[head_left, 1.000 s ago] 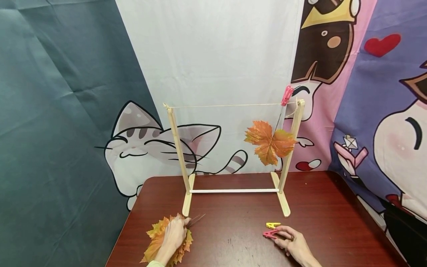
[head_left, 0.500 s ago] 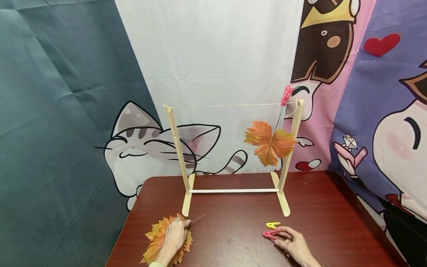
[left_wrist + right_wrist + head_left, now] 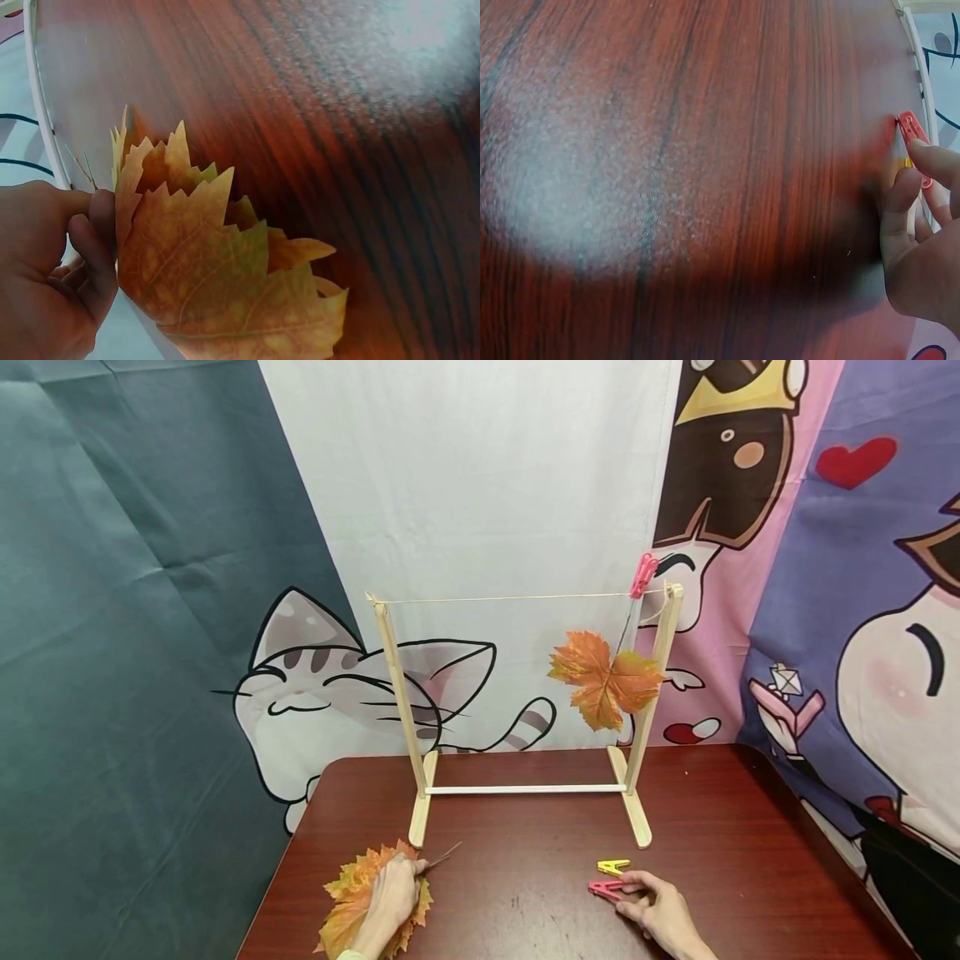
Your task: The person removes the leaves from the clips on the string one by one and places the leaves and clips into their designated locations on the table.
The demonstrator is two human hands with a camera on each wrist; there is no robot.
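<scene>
At the front left of the table, my left hand (image 3: 392,893) pinches the thin stems of a stack of orange-yellow artificial maple leaves (image 3: 341,920). In the left wrist view the jagged leaves (image 3: 217,262) fan out beyond the fingertips, several layers deep. Over on the right, my right hand (image 3: 663,914) holds a red clothespin (image 3: 603,889) between thumb and fingers. The right wrist view shows this clothespin (image 3: 910,126) sticking out past the fingertips, partly covered by them. Just behind it in the head view lies a yellow clothespin (image 3: 612,866).
A wooden stand (image 3: 405,710) with a string (image 3: 502,598) across its top is at the table's back. A pink clothespin (image 3: 643,575) holds one maple leaf (image 3: 607,681) by its stem near the right post. Patterned cloth (image 3: 465,485) hangs behind the table (image 3: 517,893).
My right hand and the red clothespin have shifted very slightly left and down. The left hand keeps its grip on the stems, and the leaf stack has turned a little.
</scene>
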